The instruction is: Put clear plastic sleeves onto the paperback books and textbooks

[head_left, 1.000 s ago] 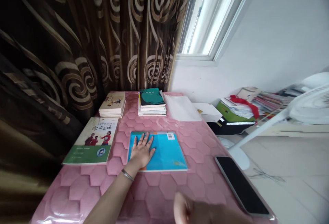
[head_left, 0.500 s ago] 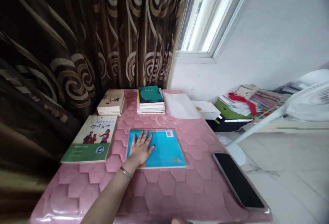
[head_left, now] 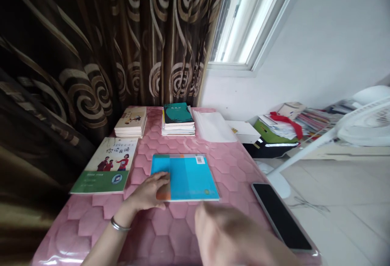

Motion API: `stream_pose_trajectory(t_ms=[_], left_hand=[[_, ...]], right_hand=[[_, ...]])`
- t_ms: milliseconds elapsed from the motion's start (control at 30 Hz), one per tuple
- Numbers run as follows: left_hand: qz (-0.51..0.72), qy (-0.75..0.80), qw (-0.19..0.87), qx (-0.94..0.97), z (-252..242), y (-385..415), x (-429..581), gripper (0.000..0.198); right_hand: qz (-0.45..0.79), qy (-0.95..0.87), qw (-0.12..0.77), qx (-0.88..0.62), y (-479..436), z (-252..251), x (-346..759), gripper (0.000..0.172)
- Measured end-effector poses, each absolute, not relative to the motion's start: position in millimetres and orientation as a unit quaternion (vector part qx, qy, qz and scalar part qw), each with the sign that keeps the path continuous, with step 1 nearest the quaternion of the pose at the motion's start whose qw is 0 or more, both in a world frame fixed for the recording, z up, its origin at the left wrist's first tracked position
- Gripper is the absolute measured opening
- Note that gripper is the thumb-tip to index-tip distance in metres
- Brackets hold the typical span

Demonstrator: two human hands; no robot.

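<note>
A blue book [head_left: 190, 178] with a barcode label and an orange strip lies flat on the table, its front edge towards me. My left hand [head_left: 149, 192], with a silver bangle on the wrist, is at the book's near left corner. Its fingers reach over the cover and the thumb is apart from them, by the front edge; whether they press on the cover is unclear. My right hand [head_left: 217, 229] is close to the camera, just in front of the book. Motion smears it and its fingers are mostly hidden, so I cannot see whether it holds anything.
A pink quilted, plastic-covered table [head_left: 170, 233] bears a green-and-white book [head_left: 106, 164], a stack of beige books [head_left: 131, 120], a green-topped stack [head_left: 178, 115], white sheets [head_left: 215, 127] and a dark-screened phone [head_left: 282, 217]. A white fan [head_left: 310, 152] stands to the right.
My left hand has slid from flat on the blue cover back to its near left corner. My right hand has come up into view from the bottom edge.
</note>
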State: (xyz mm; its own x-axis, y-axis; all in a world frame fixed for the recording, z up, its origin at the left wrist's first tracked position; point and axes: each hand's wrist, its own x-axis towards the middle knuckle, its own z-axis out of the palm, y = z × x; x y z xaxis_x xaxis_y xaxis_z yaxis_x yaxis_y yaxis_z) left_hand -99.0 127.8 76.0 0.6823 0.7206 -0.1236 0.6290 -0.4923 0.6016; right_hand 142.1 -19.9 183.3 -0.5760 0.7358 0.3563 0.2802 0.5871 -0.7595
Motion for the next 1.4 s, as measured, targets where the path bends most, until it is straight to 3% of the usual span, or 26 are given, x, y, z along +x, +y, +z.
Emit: stream_pose_trajectory(t_ms=[133,267,367,500,667,833,1033,1133,1400], left_hand=[[0.064,0.386,0.322,0.862,79,128,-99,0.076],[0.06,0.388,0.34,0.855,81,131,-102,0.071],[0.069,0.388,0.352,0.849,83,133,-103,0.055],[0.107,0.394,0.379,0.83,81,140,-105,0.026],[0.259,0.444,0.395,0.762,62,151,-110,0.035],[0.468,0.576,0.335,0.581,34,154,-111,0.058],[0.32,0.598,0.171,0.714,27,148,-101,0.051],[0.288,0.595,0.125,0.74,28,146,-99,0.048],[0.258,0.612,0.13,0.736,27,145,-101,0.051]], right_hand=[[0.277,-0.81,0.216,-0.47,35,141,161,0.013],[0.209,-0.798,0.102,-0.556,46,95,185,0.037],[0.218,-0.794,0.114,-0.556,45,82,196,0.039],[0.262,-0.779,0.166,-0.545,51,79,202,0.03],[0.234,-0.754,0.168,-0.59,71,91,207,0.033],[0.119,-0.758,0.191,-0.612,128,130,212,0.03],[-0.067,-0.773,0.192,-0.601,229,171,209,0.028],[-0.046,-0.732,0.207,-0.648,270,174,204,0.027],[-0.016,-0.63,0.224,-0.743,306,141,199,0.028]])
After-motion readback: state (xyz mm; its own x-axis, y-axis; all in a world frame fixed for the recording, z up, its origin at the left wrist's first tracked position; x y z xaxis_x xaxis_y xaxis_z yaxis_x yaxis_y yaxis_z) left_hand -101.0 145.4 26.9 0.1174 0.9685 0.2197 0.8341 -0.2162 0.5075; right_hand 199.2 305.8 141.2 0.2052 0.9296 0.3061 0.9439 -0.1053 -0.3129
